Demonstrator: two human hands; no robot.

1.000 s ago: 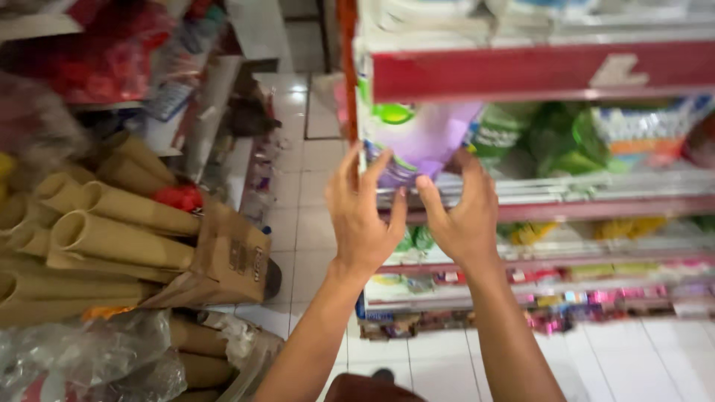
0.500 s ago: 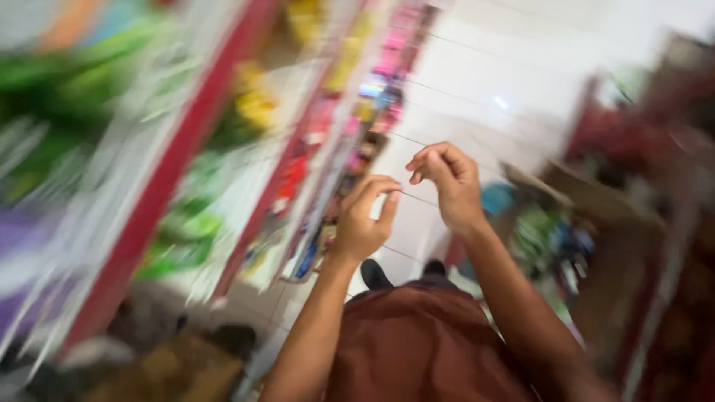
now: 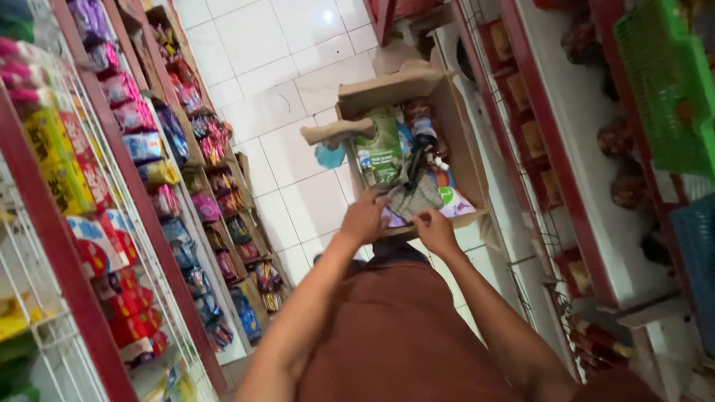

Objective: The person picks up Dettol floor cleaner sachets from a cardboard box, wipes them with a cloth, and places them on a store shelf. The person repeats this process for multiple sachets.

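Note:
An open cardboard box point(image 3: 454, 112) stands on the white tiled floor ahead of me. It holds a green pouch point(image 3: 380, 152), a dark bottle point(image 3: 418, 149) and a purple and white pouch point(image 3: 456, 202) at its near edge. My left hand point(image 3: 363, 217) and my right hand point(image 3: 436, 231) both reach into the near end of the box. Their fingers curl on the purple pouch, which shows between them. My brown shirt hides the floor below my arms.
A red wire shelf rack point(image 3: 112, 246) filled with colourful sachets and packets runs along the left. On the right a red and white counter point(image 3: 566, 149) carries green point(image 3: 663, 82) and blue point(image 3: 696, 260) plastic baskets. The tiled aisle runs between them past the box.
My hands left the purple pouch on the upper shelf. I turned around and looked down, and both hands dropped into the cardboard box on the floor.

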